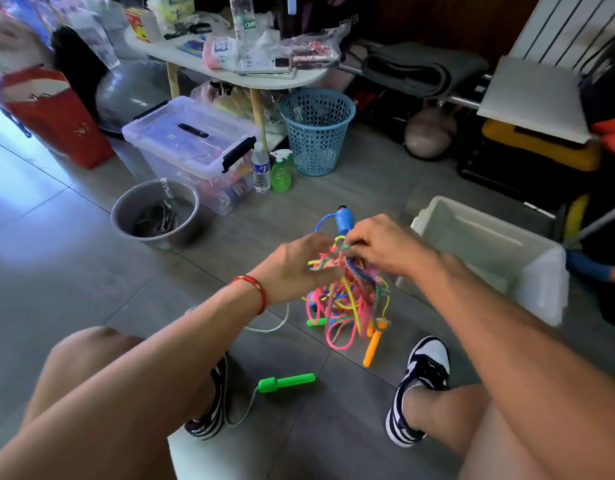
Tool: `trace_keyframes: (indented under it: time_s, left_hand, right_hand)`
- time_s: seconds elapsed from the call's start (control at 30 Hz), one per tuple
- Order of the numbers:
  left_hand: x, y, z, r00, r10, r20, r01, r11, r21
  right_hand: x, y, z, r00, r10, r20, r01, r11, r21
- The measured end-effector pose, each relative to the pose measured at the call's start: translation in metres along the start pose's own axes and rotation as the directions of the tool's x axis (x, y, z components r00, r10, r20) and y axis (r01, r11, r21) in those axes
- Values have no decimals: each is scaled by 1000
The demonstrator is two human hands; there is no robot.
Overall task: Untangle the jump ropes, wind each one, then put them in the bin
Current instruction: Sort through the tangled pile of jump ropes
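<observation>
The person is sitting low with both knees in view, and both hands are working at the top of a tangle of jump ropes held up off the grey tiled floor. The left hand, with a red string bracelet at its wrist, is gripping the upper left of the knot, its fingers curling round pink and yellow cords. The right hand is pinching a greenish braided cord at the very top, fingertips closing together on it. A blue handle is sticking up just behind the right hand. The rest of the bundle is hanging down between the 2 black-and-white shoes, with an orange handle dangling at its lower end close to the floor. A green handle is lying flat on the tiles near the left shoe, its thin cord trailing back toward that foot. A white bin is standing open just to the right of the hands, beside the right forearm. Further off, a metal bucket, a clear lidded storage box, a water bottle, a green spray bottle and a blue mesh basket are sitting by a cluttered white table.
</observation>
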State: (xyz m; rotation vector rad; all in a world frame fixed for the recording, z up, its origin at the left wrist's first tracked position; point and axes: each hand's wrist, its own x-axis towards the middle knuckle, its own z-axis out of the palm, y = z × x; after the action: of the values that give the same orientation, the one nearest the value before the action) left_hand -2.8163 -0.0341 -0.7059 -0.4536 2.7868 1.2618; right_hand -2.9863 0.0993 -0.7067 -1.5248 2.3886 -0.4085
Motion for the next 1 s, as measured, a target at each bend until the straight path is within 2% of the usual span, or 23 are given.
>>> trace_keyframes:
  time_s: [0.07, 0.17, 0.27, 0.37, 0.47, 0.53, 0.6, 0.7, 0.77, 0.83, 0.9, 0.93, 1.0]
  left_hand:
    - [4, -1, 14, 998, -8, -65, 11, 999, 44]
    - [10, -3, 11, 990, -12, -143, 36, 985, 171]
    - [12, -4, -2, 988, 52, -147, -26, 984, 174]
    - [10, -2, -8, 973, 72, -218, -56, 995, 76]
    - [10, -4, -14, 977, -2, -212, -2, 1000, -19]
    - [11, -5, -18, 969, -91, -229, 56, 986, -158]
    - [11, -1, -21, 944, -217, -250, 120, 928, -354]
    - [13, 8, -28, 901, -340, -268, 135, 810, -571]
    - [13, 12, -32, 895, -356, -268, 111, 761, -639]
    - [15, 14, -33, 896, -362, -255, 98, 723, -684]
    - [17, 14, -34, 897, -368, -245, 80, 680, -729]
    - [18, 14, -34, 901, -360, -243, 66, 666, -743]
    - [19, 14, -36, 911, -334, -241, 41, 655, -755]
  right_hand:
    - [0, -14, 8, 998, -57, 31, 58, 998, -20]
    - [-2, -18, 16, 997, -48, 52, 48, 999, -2]
    - [-7, -18, 22, 997, -23, 74, 12, 989, 148]
    - [-12, -14, 30, 996, 59, 69, -73, 968, 240]
    - [-17, -6, 32, 970, 237, 53, -243, 954, 177]
    - [-17, -4, 34, 964, 265, 5, -264, 959, 105]
    - [-20, -8, 28, 959, 281, -47, -279, 959, 44]
    - [-27, -18, 28, 947, 322, 7, -321, 946, -32]
    - [-28, -23, 37, 932, 361, 11, -361, 931, 42]
    - [-25, -25, 46, 917, 392, 69, -391, 853, 347]
    - [-23, -31, 48, 902, 379, 208, -413, 615, 672]
    - [-24, -34, 47, 897, 368, 245, -412, 490, 768]
    - [-25, -35, 47, 895, 372, 247, -397, 413, 820]
